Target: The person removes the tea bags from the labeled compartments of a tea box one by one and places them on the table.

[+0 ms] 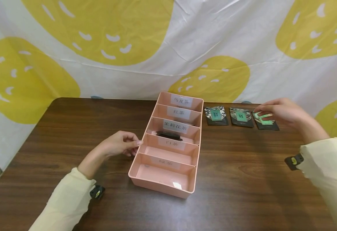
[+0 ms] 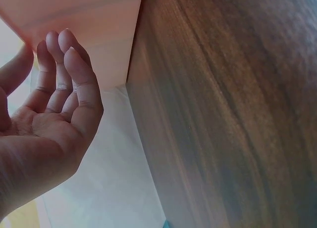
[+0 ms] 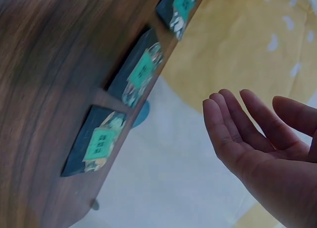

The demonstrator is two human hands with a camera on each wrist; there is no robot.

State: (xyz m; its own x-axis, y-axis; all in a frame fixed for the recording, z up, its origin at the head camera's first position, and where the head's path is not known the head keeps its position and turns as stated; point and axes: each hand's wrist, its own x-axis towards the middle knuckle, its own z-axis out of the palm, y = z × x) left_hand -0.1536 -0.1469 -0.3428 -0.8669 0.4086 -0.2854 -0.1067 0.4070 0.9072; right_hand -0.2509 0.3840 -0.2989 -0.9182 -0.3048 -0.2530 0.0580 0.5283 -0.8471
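Nearest me on my feed was the front wall of the pink box (image 1: 160, 187), set lengthwise on the wood table (image 1: 240, 195), running from 6 up toward 12 o'clock; my guess was it pointed that way so the paper labels (image 1: 175, 125) on its dividers faced the operator. I had the left hand (image 1: 120, 145) at the box's 9 o'clock, thumb on the rim and fingers bent along the outer wall, so a light, narrow pinch, probably just to stop the thing sliding around. Farther up, in the middle compartment, a couple of dark packets (image 1: 168, 135) lay on their sides, kinda overlapping; exact count, couldn't tell. Then out around 2 o'clock, three flat packets (image 1: 241, 117) with green labels lay face up in a row, small gaps between them, which I figured made them easy to read and grab one at a time. My right hand (image 1: 285, 112) hung over the rightmost packet (image 1: 268, 126), fingers softly bent, a decent gap between thumb and fingertips, nothing in it; the right wrist cam showed no contact with any packet. Way back at 12 was a white cloth (image 1: 203, 35) with big yellow shapes, hanging behind the table.
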